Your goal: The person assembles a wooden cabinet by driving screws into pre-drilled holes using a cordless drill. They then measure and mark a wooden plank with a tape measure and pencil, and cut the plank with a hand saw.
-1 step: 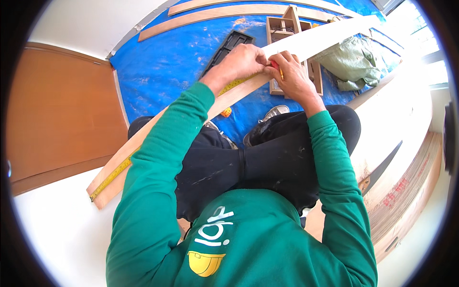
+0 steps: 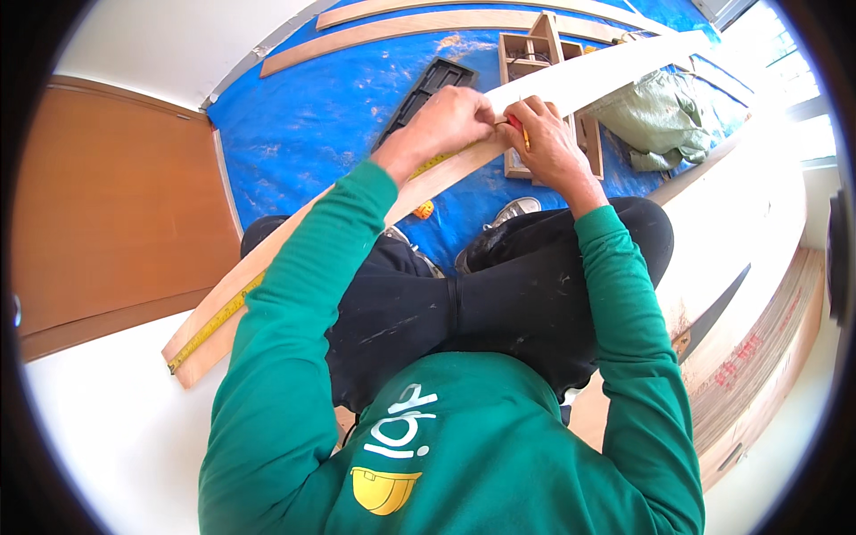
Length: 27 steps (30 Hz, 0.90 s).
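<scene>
A long pale wooden board [image 2: 464, 162] slants across my lap, from the lower left up to the bright upper right. A yellow tape measure [image 2: 209, 340] has its blade stretched along the board; the blade passes behind my left sleeve and under my left hand. My left hand [image 2: 450, 120] is closed over the board, its fingertips curled at the tape; its palm is hidden. Just right of it, my right hand [image 2: 548, 143] is closed on a slim red-and-yellow pencil [image 2: 526, 139], partly covered by the fingers, with its dark tip toward my left fingertips.
Beyond the board, a wooden tool box [image 2: 515, 160], a black tray [image 2: 437, 78] and a greenish sack [image 2: 655, 116] lie on a blue sheet [image 2: 294, 134]. A small orange object [image 2: 423, 210] sits near my shoes. Strips of wood [image 2: 401, 25] lie at the back; stacked boards [image 2: 758, 357] stand right.
My left forearm has shifted very slightly, baring a little more of the tape blade beside the sleeve. Both hands stay at the same spot on the board.
</scene>
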Tool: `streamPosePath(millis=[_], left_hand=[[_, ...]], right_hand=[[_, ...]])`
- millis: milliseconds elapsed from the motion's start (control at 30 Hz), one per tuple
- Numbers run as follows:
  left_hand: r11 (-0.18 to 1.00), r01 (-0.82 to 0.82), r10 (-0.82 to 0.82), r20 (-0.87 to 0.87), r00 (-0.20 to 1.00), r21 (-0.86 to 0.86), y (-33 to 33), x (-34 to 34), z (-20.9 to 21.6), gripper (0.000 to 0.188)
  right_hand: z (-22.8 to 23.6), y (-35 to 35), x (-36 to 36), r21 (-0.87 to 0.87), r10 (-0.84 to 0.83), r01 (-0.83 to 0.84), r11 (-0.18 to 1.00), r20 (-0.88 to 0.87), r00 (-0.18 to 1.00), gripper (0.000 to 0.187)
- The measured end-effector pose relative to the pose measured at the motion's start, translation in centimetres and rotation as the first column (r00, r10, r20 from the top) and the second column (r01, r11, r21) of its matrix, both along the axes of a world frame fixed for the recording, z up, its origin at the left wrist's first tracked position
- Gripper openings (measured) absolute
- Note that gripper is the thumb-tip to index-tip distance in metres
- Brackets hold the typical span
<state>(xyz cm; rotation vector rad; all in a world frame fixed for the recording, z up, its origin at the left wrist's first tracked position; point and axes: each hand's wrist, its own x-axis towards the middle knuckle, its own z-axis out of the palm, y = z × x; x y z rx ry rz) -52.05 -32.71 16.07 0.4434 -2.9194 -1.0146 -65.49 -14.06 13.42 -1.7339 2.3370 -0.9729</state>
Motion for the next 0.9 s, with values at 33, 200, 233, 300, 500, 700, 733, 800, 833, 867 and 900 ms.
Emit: streamPosePath(millis=[33,200,233,300,500,700,733,800,833,867,900], left_hand=[[0.998,0.018,-0.018,0.012,1.0,-0.064,0.1,1.5,0.4,0.031],[0.974,-0.137,0.133,-0.035,0.991,-0.182,1.4,14.8,4.6,0.026],[0.965,-0.184,0.184,-0.018,0.983,-0.187,2.0,17.9,5.8,0.026],[0.908,-0.389,0.391,-0.017,0.92,-0.159,3.2,23.1,7.7,0.018],[0.666,-0.638,0.673,-0.057,0.737,-0.387,6.5,34.7,9.9,0.011],[0.496,-0.727,0.747,-0.194,0.636,-0.475,5.8,39.4,7.7,0.014],[0.491,-0.737,0.751,-0.202,0.629,-0.465,5.6,39.7,7.3,0.015],[0.465,-0.762,0.786,-0.187,0.59,-0.45,5.2,39.8,6.9,0.017],[0.485,-0.745,0.759,-0.202,0.619,-0.458,5.0,39.8,6.8,0.017],[0.489,-0.743,0.755,-0.206,0.623,-0.458,4.9,39.6,6.7,0.016],[0.491,-0.748,0.762,-0.196,0.617,-0.447,4.7,39.4,6.6,0.016]], right_hand=[[0.0,0.0,0.1,0.043,-0.014,0.015,0.999,-0.027,1.0,0.025],[-0.5,-0.8,-0.2,-0.042,-0.017,0.015,0.999,-0.064,0.998,0.016],[-0.6,-0.9,-0.2,-0.059,-0.021,0.018,0.998,-0.055,0.998,0.016],[-0.7,-1.2,-0.1,-0.126,-0.06,0.047,0.991,-0.1,0.993,0.016],[0.2,-2.7,2.3,-0.064,-0.021,0.013,0.998,-0.124,0.992,0.018],[1.1,-5.1,6.1,-0.113,0.041,-0.053,0.992,-0.105,0.994,0.018],[1.1,-5.5,6.4,-0.097,0.031,-0.04,0.994,-0.091,0.995,0.018],[1.2,-6.0,6.6,-0.138,0.014,-0.025,0.99,-0.086,0.996,0.017],[1.2,-6.2,6.5,-0.123,-0.002,-0.008,0.992,-0.084,0.996,0.017],[1.2,-6.4,6.4,-0.115,-0.012,0.002,0.993,-0.084,0.996,0.017],[1.1,-6.5,6.3,-0.072,-0.014,0.008,0.997,-0.077,0.997,0.018]])
